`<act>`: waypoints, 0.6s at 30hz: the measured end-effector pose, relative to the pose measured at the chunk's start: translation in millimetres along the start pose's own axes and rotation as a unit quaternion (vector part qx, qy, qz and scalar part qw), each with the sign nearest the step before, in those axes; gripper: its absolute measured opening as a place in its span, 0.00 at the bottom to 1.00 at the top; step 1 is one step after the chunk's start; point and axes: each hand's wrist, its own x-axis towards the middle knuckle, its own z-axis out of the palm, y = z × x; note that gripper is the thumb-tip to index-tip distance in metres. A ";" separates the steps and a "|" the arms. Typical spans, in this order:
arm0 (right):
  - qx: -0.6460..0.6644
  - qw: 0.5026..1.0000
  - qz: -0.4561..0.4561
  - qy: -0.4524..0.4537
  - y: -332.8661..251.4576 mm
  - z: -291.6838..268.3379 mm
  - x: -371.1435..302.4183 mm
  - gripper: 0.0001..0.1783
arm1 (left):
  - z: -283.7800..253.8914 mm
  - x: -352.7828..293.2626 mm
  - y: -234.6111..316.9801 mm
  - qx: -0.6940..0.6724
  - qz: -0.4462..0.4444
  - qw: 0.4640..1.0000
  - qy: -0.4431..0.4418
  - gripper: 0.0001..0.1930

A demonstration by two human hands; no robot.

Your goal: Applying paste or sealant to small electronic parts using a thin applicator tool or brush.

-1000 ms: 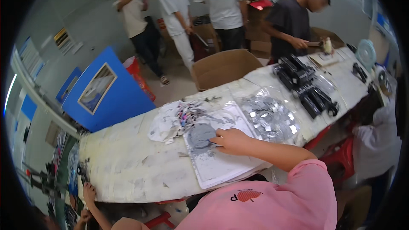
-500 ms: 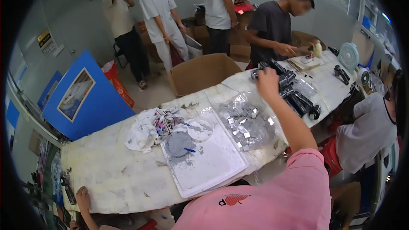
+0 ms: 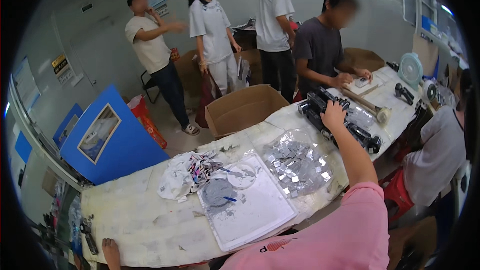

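The black parts [image 3: 340,120] at the table's far end now lie under the right hand [image 3: 334,115], which has left the white tray [image 3: 260,215] and closes loosely on one; the left hand is out of view.

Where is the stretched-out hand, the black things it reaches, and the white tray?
right hand [image 3: 333,115], head view, on the back of the hand.
black parts [image 3: 350,129], head view, on the row's middle, beside the hand.
white tray [image 3: 260,207], head view, on its bare flat middle.

black parts [image 3: 345,122] | row, flat on table's far right | motors? (blurry) | under hand
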 end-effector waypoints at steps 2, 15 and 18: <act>0.003 1.000 -0.001 0.014 4.0 7.1 -0.7 0.32 | -20.4 15.7 76.2 -0.216 0.109 0.960 -0.143 0.15; -0.013 0.992 -0.082 0.094 10.3 11.9 -2.5 0.33 | -222.5 59.8 364.2 -0.524 0.524 0.662 -0.113 0.20; -0.021 0.987 -0.097 0.126 6.6 3.9 -5.7 0.31 | -237.6 34.7 388.9 -0.492 0.575 0.639 -0.141 0.12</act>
